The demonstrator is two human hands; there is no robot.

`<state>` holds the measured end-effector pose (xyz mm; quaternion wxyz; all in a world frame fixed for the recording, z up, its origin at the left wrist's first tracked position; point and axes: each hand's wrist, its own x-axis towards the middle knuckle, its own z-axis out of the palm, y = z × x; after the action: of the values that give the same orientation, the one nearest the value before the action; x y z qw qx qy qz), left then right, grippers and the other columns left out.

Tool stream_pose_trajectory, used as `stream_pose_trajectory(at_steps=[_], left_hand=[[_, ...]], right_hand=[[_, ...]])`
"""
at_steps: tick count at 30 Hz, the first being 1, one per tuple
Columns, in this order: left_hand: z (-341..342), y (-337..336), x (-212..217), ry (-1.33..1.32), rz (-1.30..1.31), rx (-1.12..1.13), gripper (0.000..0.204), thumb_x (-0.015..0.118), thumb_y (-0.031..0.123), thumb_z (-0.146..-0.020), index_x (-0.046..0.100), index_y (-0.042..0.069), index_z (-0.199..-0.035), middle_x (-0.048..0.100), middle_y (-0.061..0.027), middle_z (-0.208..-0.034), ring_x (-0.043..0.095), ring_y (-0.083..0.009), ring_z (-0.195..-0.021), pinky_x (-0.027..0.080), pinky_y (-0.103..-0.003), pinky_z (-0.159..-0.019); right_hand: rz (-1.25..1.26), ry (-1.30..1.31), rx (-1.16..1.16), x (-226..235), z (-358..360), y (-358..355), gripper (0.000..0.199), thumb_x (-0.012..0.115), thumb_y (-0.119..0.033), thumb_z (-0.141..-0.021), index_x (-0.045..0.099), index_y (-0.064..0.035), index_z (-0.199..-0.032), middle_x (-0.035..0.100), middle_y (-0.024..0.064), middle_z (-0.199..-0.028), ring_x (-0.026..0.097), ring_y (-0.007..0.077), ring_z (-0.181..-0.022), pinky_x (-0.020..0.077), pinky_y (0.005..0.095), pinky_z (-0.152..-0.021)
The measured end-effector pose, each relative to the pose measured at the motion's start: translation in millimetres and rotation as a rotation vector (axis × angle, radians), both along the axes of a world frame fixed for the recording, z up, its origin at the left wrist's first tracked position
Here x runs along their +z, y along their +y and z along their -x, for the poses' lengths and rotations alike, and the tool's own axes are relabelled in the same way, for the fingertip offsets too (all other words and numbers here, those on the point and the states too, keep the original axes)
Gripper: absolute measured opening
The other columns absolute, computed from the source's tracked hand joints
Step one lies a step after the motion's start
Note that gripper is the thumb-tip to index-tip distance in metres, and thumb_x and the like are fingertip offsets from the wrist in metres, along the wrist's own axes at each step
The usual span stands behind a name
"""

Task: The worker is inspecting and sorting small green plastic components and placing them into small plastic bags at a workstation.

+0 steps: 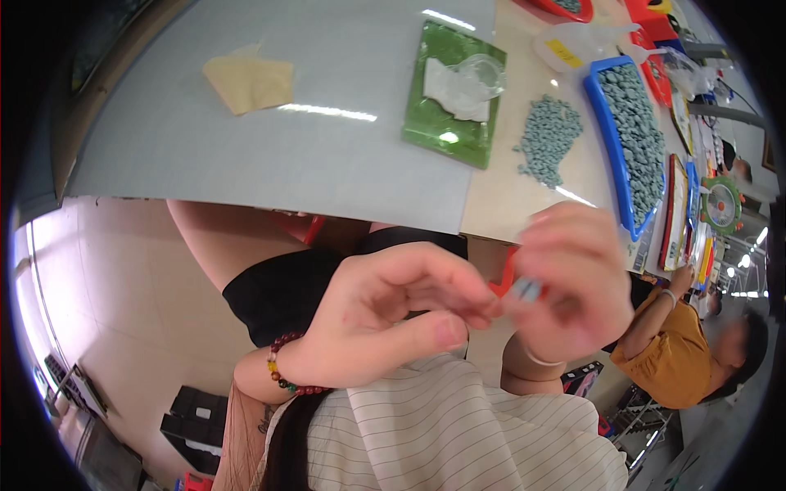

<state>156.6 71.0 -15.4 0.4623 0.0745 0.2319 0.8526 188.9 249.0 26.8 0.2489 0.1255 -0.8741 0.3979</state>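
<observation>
Your left hand (pixel 385 315) and right hand (pixel 565 278) both pinch a small red clip (pixel 508 278) with a grey pellet (pixel 528 288), held below the bench (pixel 246 139) edge. You seem mid-fitting; next, press them squarely together.

Pale grey tabletop (pixel 246 139) with glare streaks, glossy cream tiled floor (pixel 106 286), beige worktop (pixel 508 196) beside it

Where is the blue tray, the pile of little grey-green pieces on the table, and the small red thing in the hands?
blue tray (pixel 602 123): head view, on its left rim.
pile of grey-green pieces (pixel 548 139): head view, middle of the heap.
red piece (pixel 508 278): head view, the part showing between the fingertips.
</observation>
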Motion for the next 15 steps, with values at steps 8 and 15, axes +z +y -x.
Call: stream_pose_trajectory(at_steps=[8, 15], left_hand=[[-2, -9, -4, 0.178, 0.074, 0.114, 0.02, 0.057, 0.001, -0.079, 0.053, -0.004, -0.099, 0.061, -0.0148, -0.093, 0.061, -0.0186, -0.088, 0.047, -0.031, -0.082], [3, -54, 18, 0.492, 0.159, 0.866, 0.012, 0.058, 0.01, -0.08, 0.048, 0.005, -0.082, 0.053, -0.0077, -0.072, 0.055, -0.0207, -0.063, 0.049, -0.032, -0.058]], right_hand=[[-0.355, -0.055, -0.877, 8, 1, 149, 0.025, 0.063, -0.008, -0.078, 0.063, -0.0045, -0.103, 0.06, 0.0015, -0.079, 0.047, 0.0063, -0.064, 0.0347, 0.021, -0.053], [0.082, 0.303, -0.761, -24, -24, 97, 0.018, 0.056, -0.005, -0.081, 0.061, 0.0034, -0.097, 0.058, 0.0025, -0.079, 0.049, 0.0058, -0.067, 0.0383, 0.0174, -0.062]])
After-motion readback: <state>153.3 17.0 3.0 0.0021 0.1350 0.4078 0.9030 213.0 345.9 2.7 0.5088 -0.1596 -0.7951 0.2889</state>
